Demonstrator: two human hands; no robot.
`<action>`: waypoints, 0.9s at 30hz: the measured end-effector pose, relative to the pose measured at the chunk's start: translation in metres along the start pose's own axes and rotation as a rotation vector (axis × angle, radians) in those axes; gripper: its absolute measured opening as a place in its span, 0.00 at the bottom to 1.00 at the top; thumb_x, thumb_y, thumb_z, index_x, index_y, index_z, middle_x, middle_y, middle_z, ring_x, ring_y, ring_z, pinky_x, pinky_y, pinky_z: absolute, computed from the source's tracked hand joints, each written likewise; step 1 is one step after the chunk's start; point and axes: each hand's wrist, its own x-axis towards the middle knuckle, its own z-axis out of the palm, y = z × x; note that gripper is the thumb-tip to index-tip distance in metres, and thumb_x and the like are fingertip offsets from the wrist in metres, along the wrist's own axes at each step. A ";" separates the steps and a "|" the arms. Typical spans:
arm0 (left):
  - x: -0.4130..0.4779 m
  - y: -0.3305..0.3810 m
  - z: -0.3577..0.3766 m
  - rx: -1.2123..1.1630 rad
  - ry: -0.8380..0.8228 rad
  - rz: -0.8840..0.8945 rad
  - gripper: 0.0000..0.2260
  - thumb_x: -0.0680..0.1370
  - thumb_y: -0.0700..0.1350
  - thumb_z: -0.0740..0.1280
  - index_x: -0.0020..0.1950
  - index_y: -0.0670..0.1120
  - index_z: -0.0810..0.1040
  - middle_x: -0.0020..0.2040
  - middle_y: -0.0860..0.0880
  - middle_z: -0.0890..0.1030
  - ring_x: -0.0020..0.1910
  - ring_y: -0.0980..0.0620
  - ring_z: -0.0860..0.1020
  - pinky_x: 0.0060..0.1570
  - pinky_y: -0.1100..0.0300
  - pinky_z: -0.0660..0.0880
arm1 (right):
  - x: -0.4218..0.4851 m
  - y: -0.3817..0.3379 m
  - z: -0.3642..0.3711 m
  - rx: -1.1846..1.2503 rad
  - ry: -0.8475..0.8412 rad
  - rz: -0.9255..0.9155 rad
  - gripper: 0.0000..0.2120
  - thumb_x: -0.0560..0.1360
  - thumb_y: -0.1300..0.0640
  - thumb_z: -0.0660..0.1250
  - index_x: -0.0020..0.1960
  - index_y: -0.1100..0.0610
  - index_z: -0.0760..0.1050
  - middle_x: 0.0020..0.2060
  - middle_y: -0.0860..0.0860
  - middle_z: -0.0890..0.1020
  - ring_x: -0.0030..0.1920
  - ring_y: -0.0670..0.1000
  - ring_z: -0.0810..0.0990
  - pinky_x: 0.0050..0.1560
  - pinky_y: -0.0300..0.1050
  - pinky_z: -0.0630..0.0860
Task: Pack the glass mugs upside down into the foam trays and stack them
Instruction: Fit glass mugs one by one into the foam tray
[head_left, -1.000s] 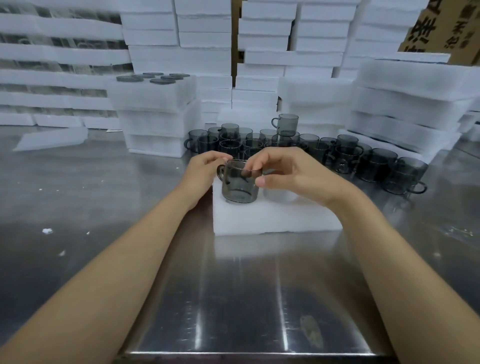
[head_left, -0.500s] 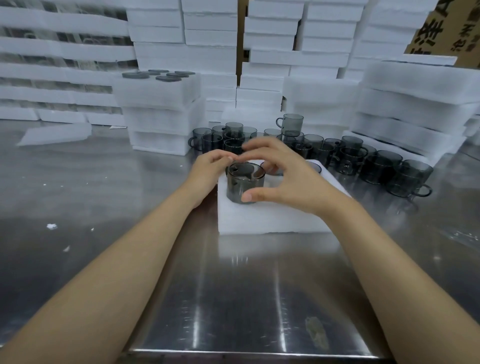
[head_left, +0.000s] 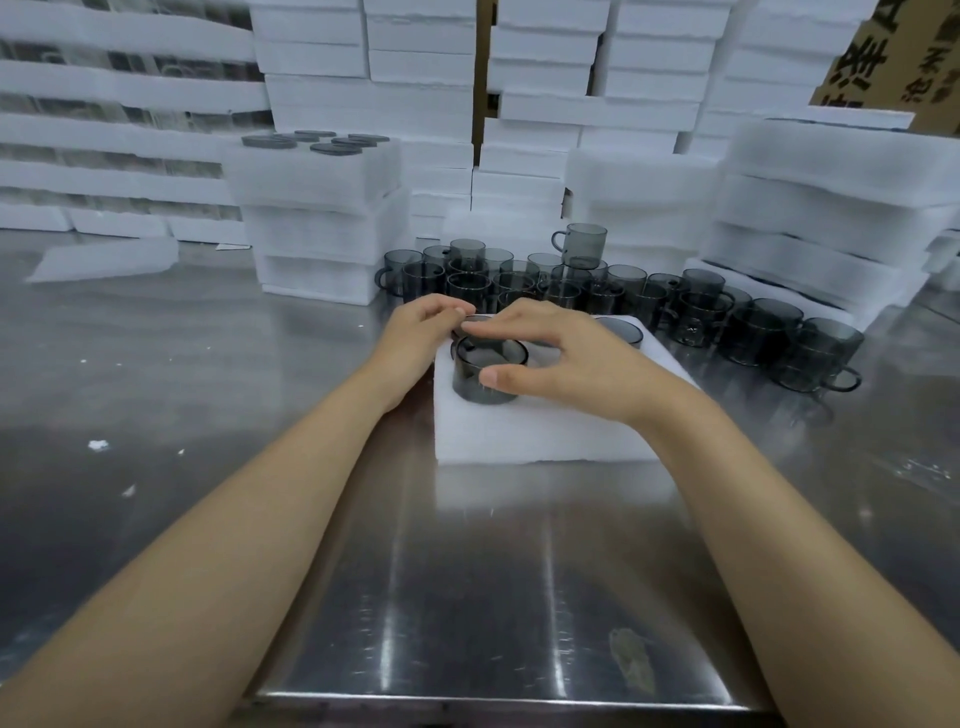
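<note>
On the steel table (head_left: 467, 582) a white foam tray (head_left: 545, 436) lies just in front of the person. A smoky glass mug (head_left: 475, 382) sits base-up in its near-left pocket, with much of its wall standing above the foam. The right hand (head_left: 571, 364) holds this mug, thumb pressed on the near wall and fingers arched over the far edge. The left hand (head_left: 415, 340) is narrow, its fingers curled at the mug's far-left side. I cannot tell whether it grips anything there. Another mug base (head_left: 621, 330) shows at the tray's far-right pocket. Beyond the tray is a crowd of upright mugs (head_left: 691, 312), one (head_left: 582, 244) perched on top of the others. To the far left stands a stack of filled trays (head_left: 317, 223), with walls of foam behind.
</note>
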 end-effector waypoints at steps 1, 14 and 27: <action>0.000 0.000 0.000 -0.002 0.003 -0.002 0.08 0.80 0.40 0.63 0.54 0.44 0.81 0.48 0.53 0.81 0.49 0.60 0.78 0.50 0.73 0.71 | 0.001 0.000 0.000 -0.011 -0.013 0.007 0.20 0.73 0.51 0.72 0.64 0.44 0.76 0.55 0.39 0.77 0.61 0.39 0.72 0.68 0.39 0.63; -0.001 -0.001 0.000 0.023 0.014 0.005 0.07 0.80 0.41 0.63 0.51 0.47 0.81 0.46 0.58 0.81 0.45 0.67 0.77 0.45 0.78 0.70 | -0.002 0.006 -0.006 -0.126 -0.184 0.074 0.13 0.73 0.40 0.65 0.52 0.43 0.83 0.66 0.37 0.73 0.63 0.23 0.56 0.66 0.28 0.49; 0.002 -0.005 0.000 0.121 0.003 0.002 0.11 0.79 0.43 0.60 0.45 0.43 0.81 0.45 0.49 0.83 0.47 0.52 0.78 0.52 0.55 0.72 | 0.019 0.000 -0.024 -0.089 -0.243 0.130 0.08 0.70 0.45 0.73 0.42 0.49 0.86 0.45 0.43 0.85 0.46 0.31 0.78 0.45 0.23 0.68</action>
